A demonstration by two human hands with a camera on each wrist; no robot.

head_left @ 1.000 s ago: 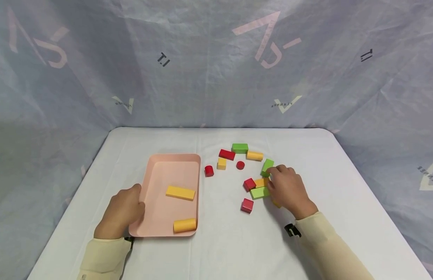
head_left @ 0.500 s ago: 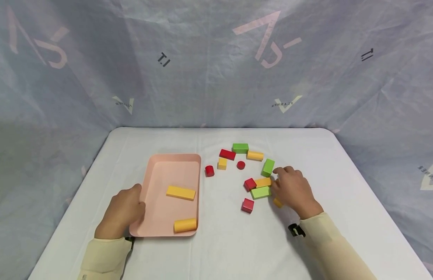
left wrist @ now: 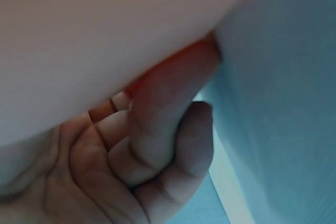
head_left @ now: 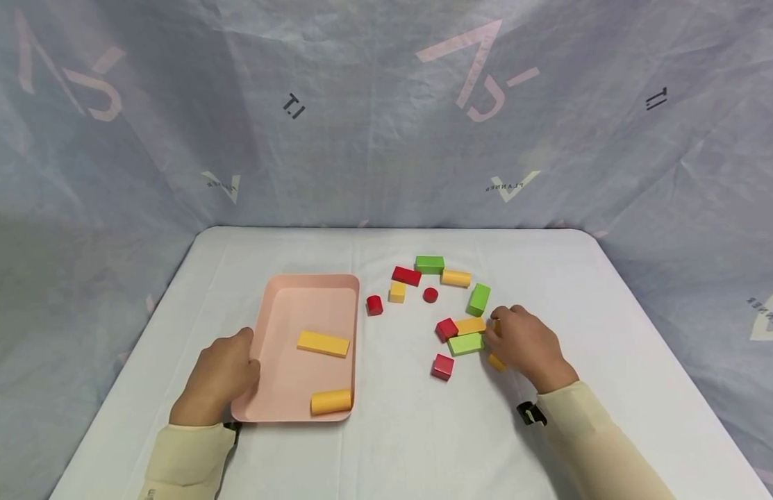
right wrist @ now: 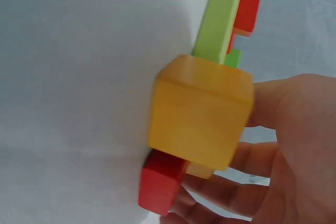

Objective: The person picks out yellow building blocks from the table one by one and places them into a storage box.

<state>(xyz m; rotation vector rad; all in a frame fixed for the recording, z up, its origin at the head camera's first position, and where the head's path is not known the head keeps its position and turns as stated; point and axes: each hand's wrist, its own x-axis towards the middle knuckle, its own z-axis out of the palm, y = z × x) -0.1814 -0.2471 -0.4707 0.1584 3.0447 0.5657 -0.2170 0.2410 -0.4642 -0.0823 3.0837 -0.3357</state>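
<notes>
My left hand [head_left: 217,378] grips the left rim of a shallow pink tray [head_left: 286,410]; in the left wrist view its fingers [left wrist: 152,129] curl against the tray's underside [left wrist: 105,40]. Two yellow pieces lie in the tray: a flat bar [head_left: 323,344] and a cylinder [head_left: 331,402]. At the right of the scattered blocks, my right hand [head_left: 528,347] pinches a yellow block [head_left: 496,326], mostly hidden by the fingers. A yellow cube [right wrist: 202,111] sits just below that hand, and a red block [right wrist: 164,182] shows near its fingertips in the right wrist view.
Left of the right hand lie a light green block [head_left: 466,344], a yellow bar [head_left: 470,326] and two red cubes, one [head_left: 446,330] against the bar. Farther back are several red, green and yellow blocks, among them a red disc [head_left: 430,295]. A grey cloth [head_left: 386,139] hangs behind the table.
My right hand has moved a little right, away from the upright green block, and a yellow block now shows between its thumb and finger. The left hand and tray have stayed put.
</notes>
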